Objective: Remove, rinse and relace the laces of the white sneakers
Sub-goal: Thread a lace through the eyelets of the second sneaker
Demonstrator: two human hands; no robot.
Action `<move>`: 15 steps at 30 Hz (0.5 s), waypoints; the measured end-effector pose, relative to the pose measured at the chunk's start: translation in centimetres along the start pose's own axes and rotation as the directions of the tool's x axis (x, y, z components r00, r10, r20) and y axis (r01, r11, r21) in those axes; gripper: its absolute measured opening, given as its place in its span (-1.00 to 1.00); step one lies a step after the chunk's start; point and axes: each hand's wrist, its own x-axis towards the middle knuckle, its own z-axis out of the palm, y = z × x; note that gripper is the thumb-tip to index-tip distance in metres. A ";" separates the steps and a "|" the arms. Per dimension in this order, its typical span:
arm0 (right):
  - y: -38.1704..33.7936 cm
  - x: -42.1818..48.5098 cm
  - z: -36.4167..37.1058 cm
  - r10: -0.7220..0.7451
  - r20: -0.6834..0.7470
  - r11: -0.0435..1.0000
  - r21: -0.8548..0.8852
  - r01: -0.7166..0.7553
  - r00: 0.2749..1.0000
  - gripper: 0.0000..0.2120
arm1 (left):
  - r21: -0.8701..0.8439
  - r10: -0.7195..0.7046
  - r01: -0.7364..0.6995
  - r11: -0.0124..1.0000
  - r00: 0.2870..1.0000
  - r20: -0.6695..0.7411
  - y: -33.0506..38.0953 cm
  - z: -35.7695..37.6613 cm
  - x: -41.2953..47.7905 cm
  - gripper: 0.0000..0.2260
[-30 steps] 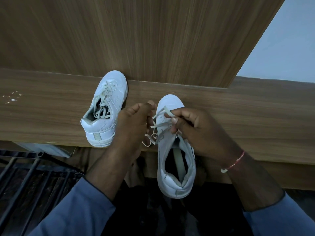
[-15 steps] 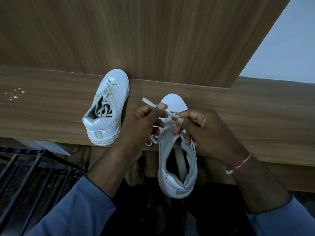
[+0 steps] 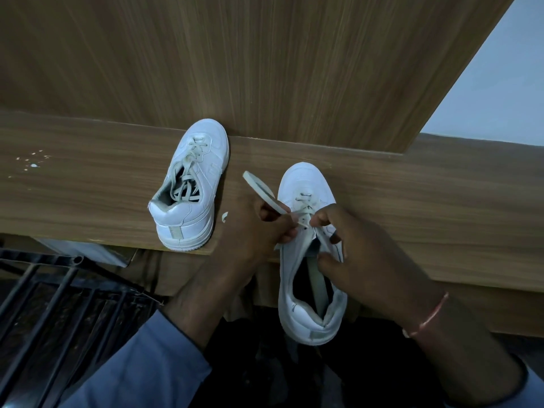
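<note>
Two white sneakers rest on a wooden ledge (image 3: 412,201). The left sneaker (image 3: 192,187) is fully laced and stands apart from my hands. The right sneaker (image 3: 309,260) has its heel hanging over the ledge edge, and only its front eyelets are laced. My left hand (image 3: 253,234) pinches a flat grey lace (image 3: 262,191) that sticks up and to the left from my fingers. My right hand (image 3: 356,257) grips the right sneaker's side at the eyelets, thumb inside the opening. The tongue (image 3: 316,284) lies loose inside.
A wooden panel (image 3: 235,69) rises behind the ledge, with a pale wall (image 3: 500,98) at the upper right. Black metal bars (image 3: 53,304) lie below the ledge at the lower left. White specks (image 3: 32,160) mark the ledge's left part.
My left hand has pulled the lace end further out to the upper left. My right hand has slid down from the lace to the sneaker's side.
</note>
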 end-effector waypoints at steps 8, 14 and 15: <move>-0.6 0.9 1.0 -0.046 -0.185 0.998 -0.058 0.036 0.982 -0.89 | 0.222 0.124 -0.117 0.968 0.992 -0.016 -0.1 -0.4 0.2 -0.92; -0.3 1.1 1.5 -0.010 -0.237 0.999 0.044 0.021 0.971 -0.90 | 0.239 0.119 -0.118 0.964 0.993 0.012 0.0 -0.5 0.3 -0.91; -0.3 1.1 1.7 0.005 -0.246 0.998 0.064 0.012 0.969 -0.90 | 0.225 0.112 -0.116 0.968 0.993 0.031 0.1 -0.4 0.2 -0.91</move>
